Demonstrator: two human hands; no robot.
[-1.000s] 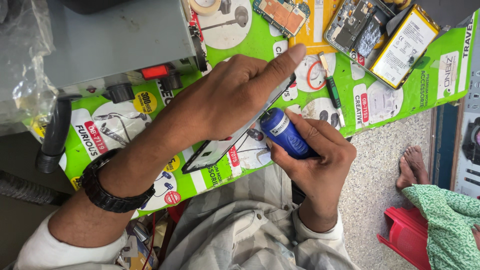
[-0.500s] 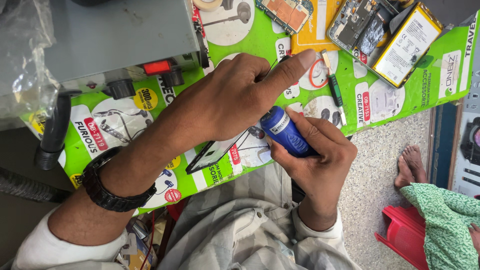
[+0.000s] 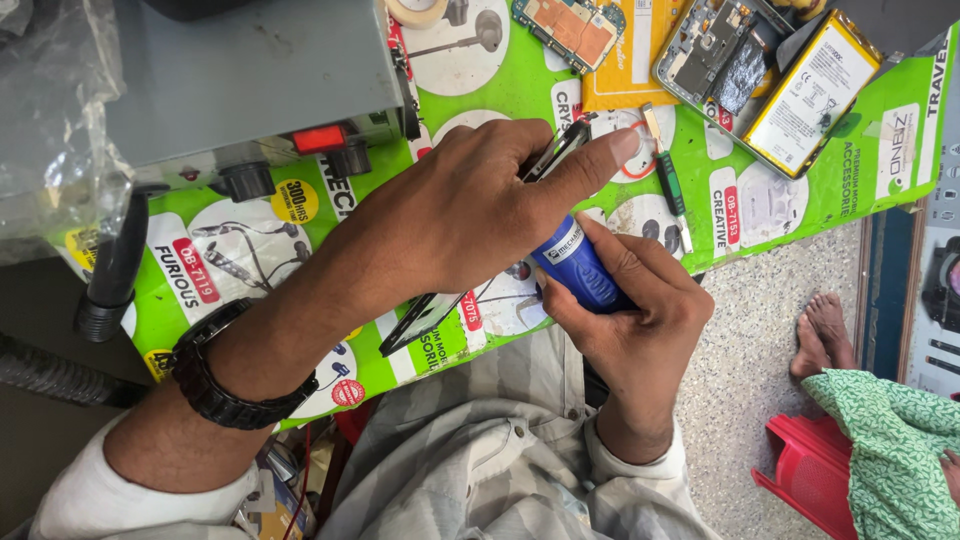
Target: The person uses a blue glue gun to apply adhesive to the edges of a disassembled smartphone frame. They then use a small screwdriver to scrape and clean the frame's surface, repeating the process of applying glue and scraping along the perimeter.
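My left hand (image 3: 470,215) grips a thin dark phone screen panel (image 3: 425,318), held edge-on over the green printed work mat (image 3: 230,260), with the index finger stretched along its upper edge. A black wristwatch (image 3: 232,375) sits on that wrist. My right hand (image 3: 635,325) is closed around a blue cylindrical tool (image 3: 575,268), whose tip meets the panel beneath my left fingers. The contact point is hidden by my left hand.
A grey box with a red switch and black knobs (image 3: 255,75) stands at the upper left, a black hose (image 3: 115,265) beside it. A green-handled screwdriver (image 3: 668,180), an opened phone with circuit board (image 3: 715,50) and a yellow battery (image 3: 812,92) lie at the back. Another person's bare foot (image 3: 825,335) is at the right.
My left hand has turned the panel more edge-on and shifted slightly up the mat. The right hand with the blue tool has stayed against the panel.
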